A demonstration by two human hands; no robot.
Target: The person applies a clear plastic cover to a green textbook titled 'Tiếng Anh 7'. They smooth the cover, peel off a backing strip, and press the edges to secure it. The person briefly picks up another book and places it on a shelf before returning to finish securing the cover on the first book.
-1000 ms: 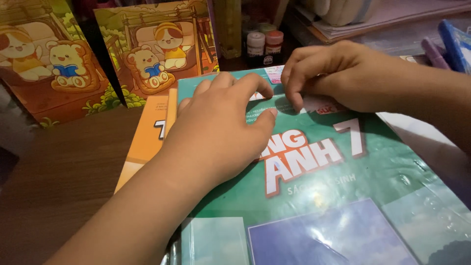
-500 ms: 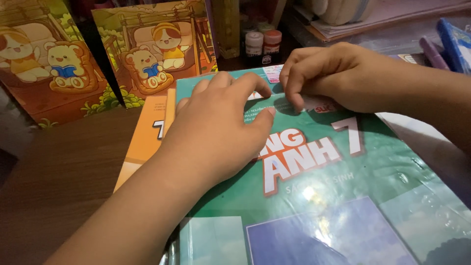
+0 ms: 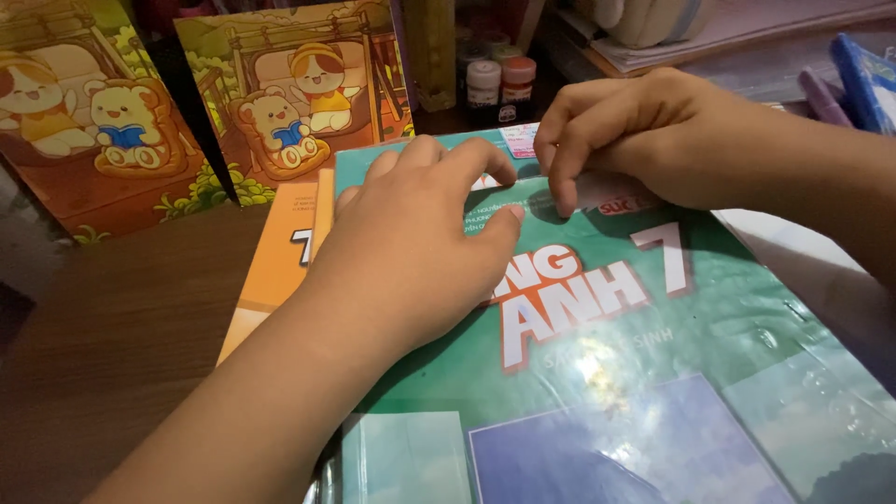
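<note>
Pressing our left hand (image 3: 411, 252) flat on the green book (image 3: 653, 336) atop the worktop (image 3: 112, 327), we pinch a small label (image 3: 607, 191) near its top edge with our right hand (image 3: 644, 140), grip closed on it. Steady downward pressure and a slow pull would serve best. Fingers hide most of the label; the orange book (image 3: 280, 252) lies half covered.

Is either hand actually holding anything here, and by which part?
Neither lifts anything. The left hand lies flat on the green book; the right hand's fingertips press near the book's top edge.
</note>
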